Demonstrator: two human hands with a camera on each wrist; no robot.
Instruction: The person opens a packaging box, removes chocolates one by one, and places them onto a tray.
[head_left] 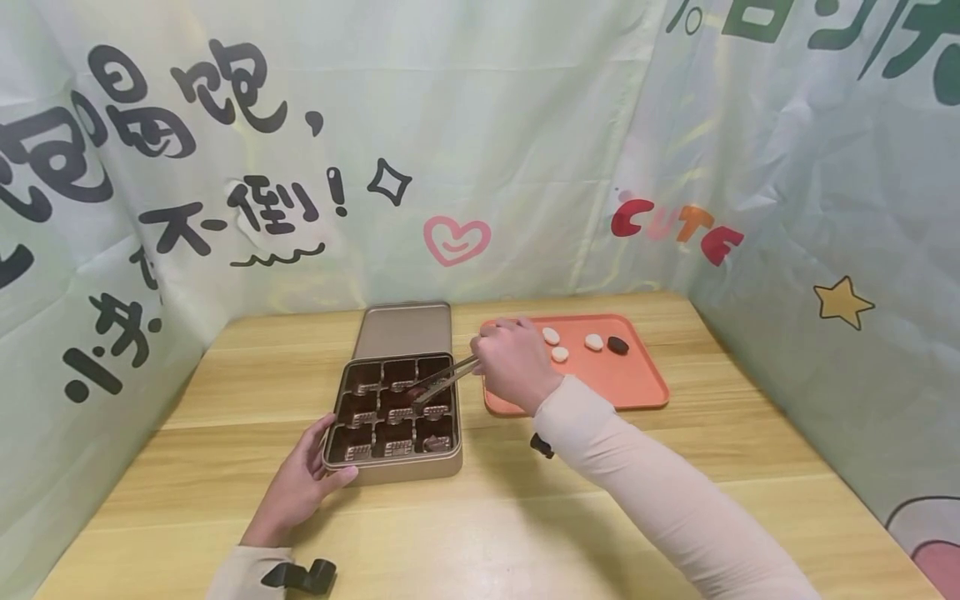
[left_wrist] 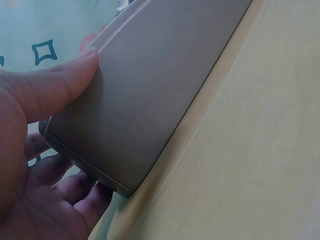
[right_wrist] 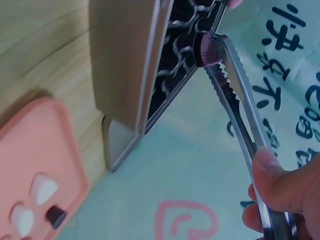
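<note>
My right hand grips metal tongs over a tin box with a dark divided insert. Between the tong tips sits a dark brown piece, probably a chocolate, above the compartments. At the box's front left corner, my left hand holds on, thumb along the front wall and fingers round the left side. In the front right compartment lies a dark piece. The tongs partly hide the right compartments in the head view.
Behind the box lies its flat lid. To the right, an orange tray carries several white pieces and one dark piece; my right hand and forearm cover its left part. Printed cloth surrounds the wooden table.
</note>
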